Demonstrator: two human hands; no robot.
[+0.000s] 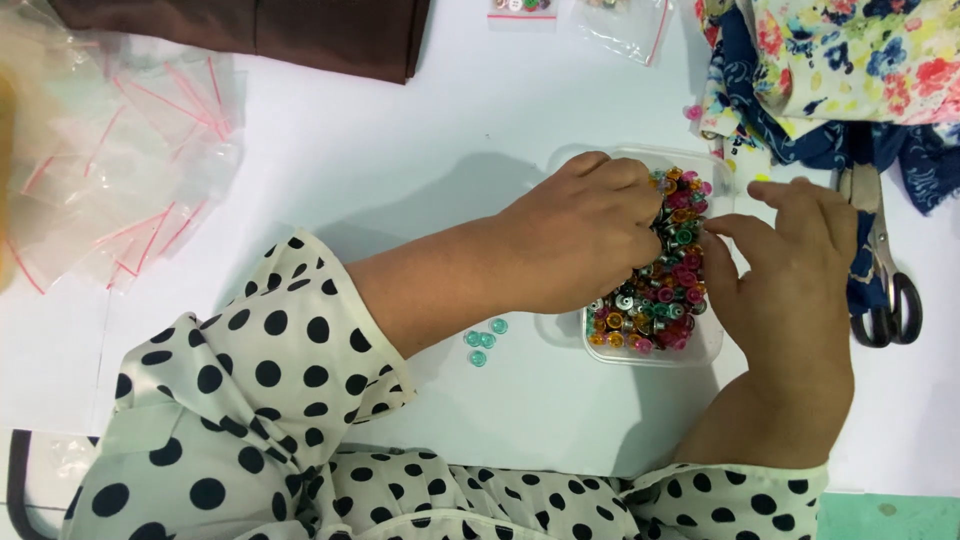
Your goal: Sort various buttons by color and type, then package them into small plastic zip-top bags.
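A white worktop [420, 150] carries everything here. A clear plastic tub [712, 345] of small coloured buttons sits right of centre. Four teal buttons [484, 340] lie loose just left of it. A heap of clear zip bags with red seals [110, 160] covers the left side. Dark brown cloth [300, 30] lies along the top edge, floral fabric [850, 60] at the top right, with scissors [885, 290] just below it.

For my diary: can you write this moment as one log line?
left hand: picking in clear tub | right hand: at tub edge | teal snaps: on table | scissors: right
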